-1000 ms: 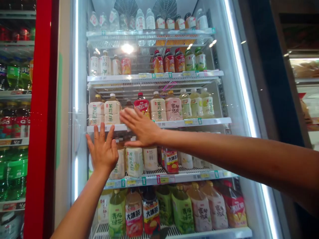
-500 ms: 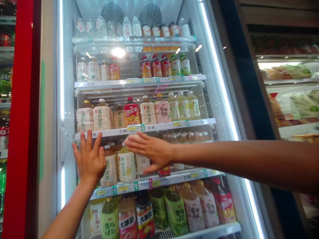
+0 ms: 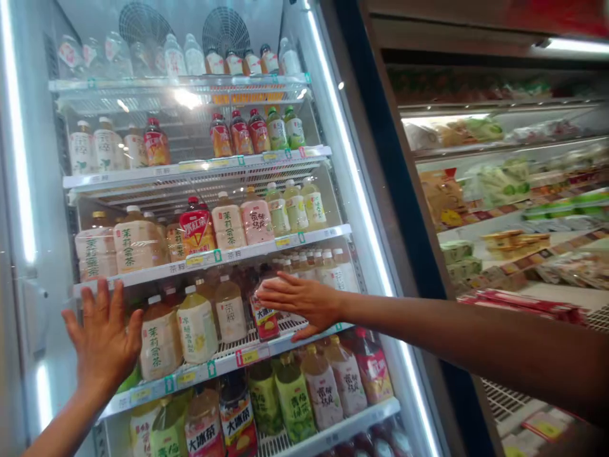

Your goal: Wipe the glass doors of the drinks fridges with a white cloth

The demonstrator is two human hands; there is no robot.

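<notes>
My left hand (image 3: 107, 339) is raised at the lower left with its fingers spread, over the lit glass front of the drinks fridge (image 3: 354, 165). Farther right, my right hand (image 3: 304, 301) reaches in from the right, fingers stretched out to the left and thumb lower. A pale pinkish patch shows at its fingertips; I cannot tell whether it is a reflection or a thin thing. Behind that hand stand a dark labelled tea bottle (image 3: 266, 320) and a pale tea bottle (image 3: 231, 311). Nearest my left hand are a jasmine tea bottle (image 3: 159, 339) and a yellow-labelled bottle (image 3: 197, 327).
Several shelves of bottles fill the fridge, with a price-tag rail (image 3: 228, 364) along each edge. A door handle (image 3: 37, 311) shows at the left. Beyond the dark frame (image 3: 387, 146) at the right are chilled shelves with packed vegetables (image 3: 504, 181) and boxes.
The view has swung right, so more of the chilled shelves shows and the red frame at the left is gone. Both hands stay raised and spread; my right hand sits farther right over the bottles.
</notes>
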